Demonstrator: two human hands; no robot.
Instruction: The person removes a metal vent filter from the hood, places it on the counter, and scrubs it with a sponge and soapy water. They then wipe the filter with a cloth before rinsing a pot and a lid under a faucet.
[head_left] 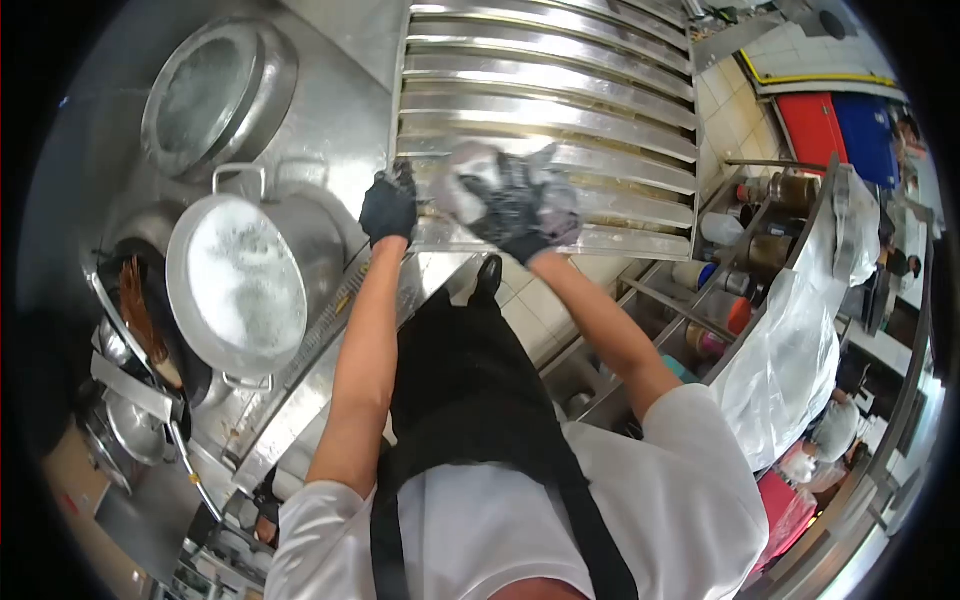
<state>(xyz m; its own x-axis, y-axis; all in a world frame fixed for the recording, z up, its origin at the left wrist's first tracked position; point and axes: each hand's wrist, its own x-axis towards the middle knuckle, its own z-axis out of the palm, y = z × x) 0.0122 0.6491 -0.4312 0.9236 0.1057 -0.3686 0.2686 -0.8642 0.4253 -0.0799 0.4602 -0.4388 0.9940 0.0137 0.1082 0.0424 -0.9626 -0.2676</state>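
Observation:
A slatted metal hood filter point(545, 104) stretches out in front of me, its long ridges wet and shiny. My left hand point(388, 210), in a black glove, is closed on the filter's left edge near its lower corner. Against the slats, my right hand point(512, 205), also black-gloved, presses a greyish, soapy cloth point(560, 205). Motion smears this hand and the cloth, and the fingertips are partly hidden. Left of my left hand stands a large pot point(235, 285) full of white suds.
A round metal pan point(205, 100) rests on the steel counter point(330, 110) at upper left. A brush point(140, 310) and metal bowls point(135, 425) lie far left. At right, a rack point(690, 310) holds jars beside plastic sheeting point(780, 370). Another person point(835, 430) is at far right.

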